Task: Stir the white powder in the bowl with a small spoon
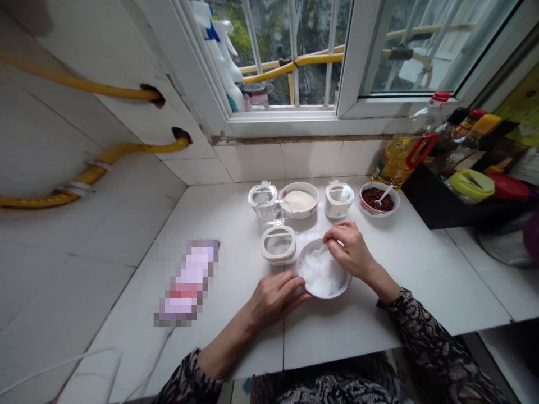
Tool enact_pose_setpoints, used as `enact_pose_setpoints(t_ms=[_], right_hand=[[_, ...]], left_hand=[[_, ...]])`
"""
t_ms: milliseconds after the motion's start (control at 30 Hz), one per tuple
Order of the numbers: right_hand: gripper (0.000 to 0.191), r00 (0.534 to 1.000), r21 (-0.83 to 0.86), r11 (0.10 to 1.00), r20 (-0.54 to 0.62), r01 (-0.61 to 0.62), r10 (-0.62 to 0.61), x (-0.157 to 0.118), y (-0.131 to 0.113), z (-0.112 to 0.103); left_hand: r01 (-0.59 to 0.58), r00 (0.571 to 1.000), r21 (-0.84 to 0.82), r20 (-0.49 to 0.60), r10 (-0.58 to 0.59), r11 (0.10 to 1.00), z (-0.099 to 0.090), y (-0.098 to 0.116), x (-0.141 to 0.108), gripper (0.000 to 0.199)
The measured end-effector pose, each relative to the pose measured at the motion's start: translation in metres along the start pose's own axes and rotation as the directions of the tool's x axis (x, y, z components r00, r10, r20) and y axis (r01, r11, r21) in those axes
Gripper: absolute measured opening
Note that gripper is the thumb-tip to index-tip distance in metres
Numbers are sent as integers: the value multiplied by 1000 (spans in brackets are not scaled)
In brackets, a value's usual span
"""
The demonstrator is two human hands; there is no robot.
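Note:
A bowl with a pink rim (326, 297) stands on the counter, filled with white granules (323, 275). My left hand (275, 294) grips its left side, thumb and fingers at the rim. In a pinch, my right hand (351, 249) holds a small white spoon (317, 252), its tip down in the granules. Just left of the bowl is a seasoning jar (278, 245) with a clear lid. Behind it stand two similar jars, one at left (261, 194) and one at right (339, 196). Between those sits a bowl of cream-coloured powder or grains (300, 200).
A bowl of dark red pieces (374, 199) with a white spoon stands back right, near an oil bottle (404, 151) and a black rack (429, 196) of bottles. A pixelated, phone-like object (187, 280) with a cable lies left. Behind is a barred window.

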State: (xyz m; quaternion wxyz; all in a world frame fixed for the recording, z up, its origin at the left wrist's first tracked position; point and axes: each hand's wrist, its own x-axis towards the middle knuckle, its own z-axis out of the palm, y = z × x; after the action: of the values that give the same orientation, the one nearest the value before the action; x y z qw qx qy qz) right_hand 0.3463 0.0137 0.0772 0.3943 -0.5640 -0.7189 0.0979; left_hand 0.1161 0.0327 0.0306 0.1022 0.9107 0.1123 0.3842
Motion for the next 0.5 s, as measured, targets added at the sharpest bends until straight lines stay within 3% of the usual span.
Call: enact_pose_setpoints(t_ms=[200, 333, 500], right_hand=[[21, 980, 169, 968, -36, -185, 193, 3, 0, -7], [18, 930, 386, 857, 5, -342, 369, 6, -1, -12], [16, 875, 535, 727, 50, -430, 482, 9, 2, -12]], left_hand=[[1, 1000, 8, -6, -1, 1000, 0, 0, 0, 14], [7, 1000, -1, -6, -7, 1000, 0, 0, -1, 15], [5, 1000, 2, 2, -5, 1000, 0, -1, -1, 15]])
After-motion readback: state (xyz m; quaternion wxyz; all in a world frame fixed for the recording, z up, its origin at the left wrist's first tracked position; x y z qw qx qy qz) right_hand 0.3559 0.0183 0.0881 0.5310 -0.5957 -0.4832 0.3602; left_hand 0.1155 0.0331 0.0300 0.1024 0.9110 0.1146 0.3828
